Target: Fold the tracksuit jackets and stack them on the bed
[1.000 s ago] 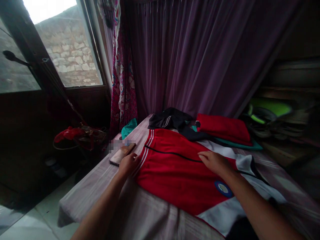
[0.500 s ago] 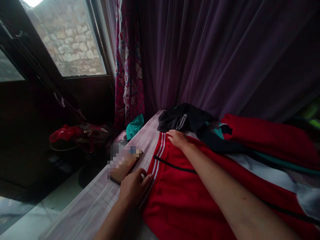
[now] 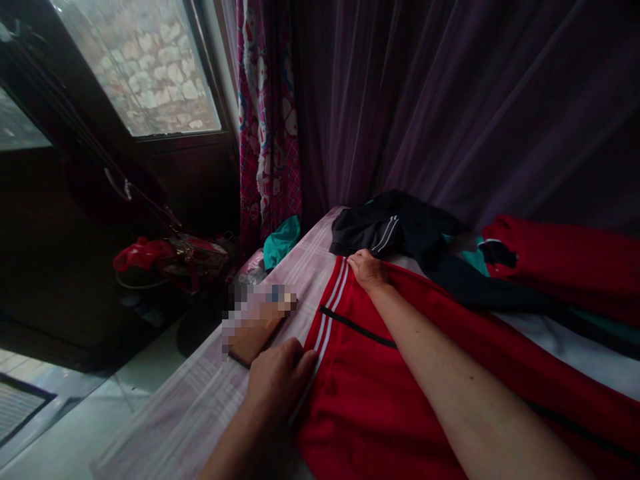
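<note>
Red top (image 3: 370,387) beside the dark clothes (image 3: 423,230)
Right hand (image 3: 367,269) has moved up near the dark clothes; left hand (image 3: 280,373) stays farther away. Fingers curl; I can't tell if they grip.

The right forearm (image 3: 450,373) is stretched far forward, the right hand (image 3: 369,270) bent at the fingers; the left hand (image 3: 280,373) is held nearer the body, fingers curled, thumb extended.

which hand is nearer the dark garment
Right. The right hand is just in front of the dark garment; the left hand is farther away, nearer the camera.
</note>
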`<state>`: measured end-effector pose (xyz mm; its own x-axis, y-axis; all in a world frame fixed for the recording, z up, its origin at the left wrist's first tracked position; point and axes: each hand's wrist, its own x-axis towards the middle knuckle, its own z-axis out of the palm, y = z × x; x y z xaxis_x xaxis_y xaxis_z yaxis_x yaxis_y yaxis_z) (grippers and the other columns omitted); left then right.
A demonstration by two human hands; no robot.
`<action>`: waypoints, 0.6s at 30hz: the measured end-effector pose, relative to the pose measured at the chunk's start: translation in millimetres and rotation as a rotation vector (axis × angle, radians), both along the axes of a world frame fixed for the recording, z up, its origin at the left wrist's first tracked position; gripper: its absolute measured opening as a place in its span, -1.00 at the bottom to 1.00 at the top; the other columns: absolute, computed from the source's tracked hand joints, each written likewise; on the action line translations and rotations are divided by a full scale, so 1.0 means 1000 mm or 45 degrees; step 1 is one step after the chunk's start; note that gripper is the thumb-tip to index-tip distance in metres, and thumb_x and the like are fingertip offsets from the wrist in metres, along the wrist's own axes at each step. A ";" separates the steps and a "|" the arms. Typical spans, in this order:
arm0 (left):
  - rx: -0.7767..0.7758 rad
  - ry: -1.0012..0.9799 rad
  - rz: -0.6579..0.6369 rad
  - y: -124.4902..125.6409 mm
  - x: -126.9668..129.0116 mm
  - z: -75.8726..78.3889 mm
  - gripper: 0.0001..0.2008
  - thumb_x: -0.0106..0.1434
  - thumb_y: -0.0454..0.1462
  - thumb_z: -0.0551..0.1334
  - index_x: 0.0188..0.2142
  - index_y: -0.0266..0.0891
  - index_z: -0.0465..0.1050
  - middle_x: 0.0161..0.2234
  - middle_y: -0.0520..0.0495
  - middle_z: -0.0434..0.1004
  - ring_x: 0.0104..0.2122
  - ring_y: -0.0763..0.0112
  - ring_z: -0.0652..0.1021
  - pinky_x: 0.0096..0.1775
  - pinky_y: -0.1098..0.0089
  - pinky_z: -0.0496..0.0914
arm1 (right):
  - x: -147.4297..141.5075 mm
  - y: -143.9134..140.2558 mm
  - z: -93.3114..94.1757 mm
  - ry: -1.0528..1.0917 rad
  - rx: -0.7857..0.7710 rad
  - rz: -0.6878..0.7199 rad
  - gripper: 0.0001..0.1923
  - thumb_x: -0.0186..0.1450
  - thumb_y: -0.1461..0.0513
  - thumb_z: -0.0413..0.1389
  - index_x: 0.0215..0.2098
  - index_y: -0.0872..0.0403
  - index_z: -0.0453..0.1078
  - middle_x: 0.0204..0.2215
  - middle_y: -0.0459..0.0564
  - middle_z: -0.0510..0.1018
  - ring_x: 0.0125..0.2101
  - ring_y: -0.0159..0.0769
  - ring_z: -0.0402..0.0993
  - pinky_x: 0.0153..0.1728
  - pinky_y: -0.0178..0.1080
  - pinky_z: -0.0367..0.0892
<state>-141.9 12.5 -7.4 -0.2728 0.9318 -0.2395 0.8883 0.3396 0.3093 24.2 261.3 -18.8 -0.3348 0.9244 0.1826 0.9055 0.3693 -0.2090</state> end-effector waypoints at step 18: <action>0.029 -0.056 -0.084 -0.004 -0.002 0.010 -0.59 0.34 0.07 0.09 -0.31 -0.13 0.55 -0.36 -0.04 0.64 -0.35 0.33 0.57 -0.41 0.39 0.13 | -0.002 -0.047 0.009 0.026 0.094 -0.004 -0.58 0.44 0.18 -0.09 0.19 0.05 0.35 0.18 0.16 0.41 0.02 -0.13 0.45 -0.01 -0.17 0.32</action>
